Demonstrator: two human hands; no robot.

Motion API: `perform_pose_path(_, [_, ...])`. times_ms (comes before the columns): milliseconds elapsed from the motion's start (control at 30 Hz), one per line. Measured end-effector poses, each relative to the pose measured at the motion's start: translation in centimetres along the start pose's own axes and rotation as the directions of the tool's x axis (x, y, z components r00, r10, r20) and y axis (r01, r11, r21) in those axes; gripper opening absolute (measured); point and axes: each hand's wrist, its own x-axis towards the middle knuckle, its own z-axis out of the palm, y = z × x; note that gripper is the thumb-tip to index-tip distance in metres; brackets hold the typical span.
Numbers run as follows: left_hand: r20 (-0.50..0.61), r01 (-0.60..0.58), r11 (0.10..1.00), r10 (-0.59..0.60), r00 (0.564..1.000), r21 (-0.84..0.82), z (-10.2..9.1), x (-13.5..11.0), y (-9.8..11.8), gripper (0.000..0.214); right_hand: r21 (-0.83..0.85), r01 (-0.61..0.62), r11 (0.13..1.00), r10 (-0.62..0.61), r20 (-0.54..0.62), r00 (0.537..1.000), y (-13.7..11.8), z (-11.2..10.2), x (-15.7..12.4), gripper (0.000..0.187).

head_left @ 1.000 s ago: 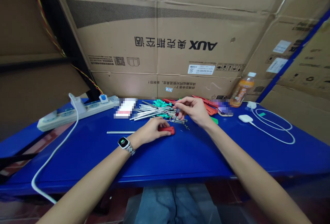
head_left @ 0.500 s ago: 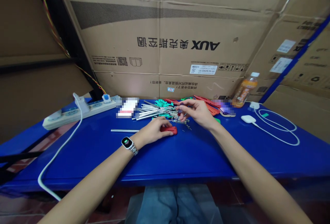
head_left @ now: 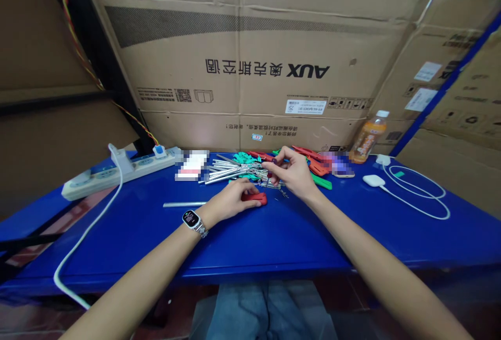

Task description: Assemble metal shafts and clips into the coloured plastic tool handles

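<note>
My left hand (head_left: pixel 233 198) rests low over the table, fingers closed round a red plastic handle (head_left: pixel 256 198). A thin metal bar (head_left: pixel 183 204) sticks out on the left of this hand; its join to the handle is hidden. In my right hand (head_left: pixel 293 172), thumb and fingers pinch a small screwdriver (head_left: pixel 270 175) with a dark reddish grip, its shaft angled down just above the red handle. Behind both hands lies a pile of silvery metal bars (head_left: pixel 223 171) with green plastic pieces (head_left: pixel 243 157). Small wire-like metal parts (head_left: pixel 284 193) lie beside the right hand.
Red handles (head_left: pixel 309 151) and a green one (head_left: pixel 321 181) lie behind my right hand, near a phone (head_left: pixel 342 168). An orange drink bottle (head_left: pixel 369 139) and a white charger cable (head_left: pixel 426 216) are on the right. A power strip (head_left: pixel 117 172) runs along the left, before a cardboard wall (head_left: pixel 188 37).
The view has shifted slightly. My right hand has turned a little and moved slightly left, uncovering more of the green handle. My left hand keeps its hold on the red handle.
</note>
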Motion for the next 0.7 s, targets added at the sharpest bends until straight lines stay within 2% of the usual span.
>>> perform_pose_path(100, [0.004,0.022,1.000,-0.022,1.000,0.002,0.1,-0.1,0.0,0.032,-0.020,0.003,1.000,-0.003,-0.031,1.000,-0.1,0.3,-0.1,0.048])
perform_pose_path(333, [0.008,-0.010,0.999,0.009,1.000,0.046,-0.3,-0.2,0.2,0.036,-0.032,-0.016,0.999,0.016,0.008,1.000,0.4,0.4,-0.3,0.037])
perform_pose_path(433, [-0.004,-0.011,0.991,0.012,1.000,0.135,-1.2,-0.8,0.1,0.049,-0.070,0.018,0.997,-0.019,-0.001,1.000,0.2,0.0,-0.3,0.033])
perform_pose_path(533, [0.029,0.023,0.965,-0.032,0.999,0.263,-2.4,-1.6,-0.2,0.053,-0.088,0.054,0.995,-0.061,-0.077,0.995,-0.3,-0.6,-0.4,0.032])
perform_pose_path(600, [0.064,0.035,0.950,-0.058,0.996,0.311,-3.0,-2.2,-0.6,0.047,-0.121,0.010,0.993,-0.019,-0.068,0.998,-0.4,-0.8,-0.5,0.031])
perform_pose_path(700, [0.099,0.014,0.948,-0.047,0.994,0.318,-3.5,-2.8,-1.0,0.037,-0.268,-0.147,0.952,0.171,0.068,0.983,0.1,-0.6,-1.2,0.028])
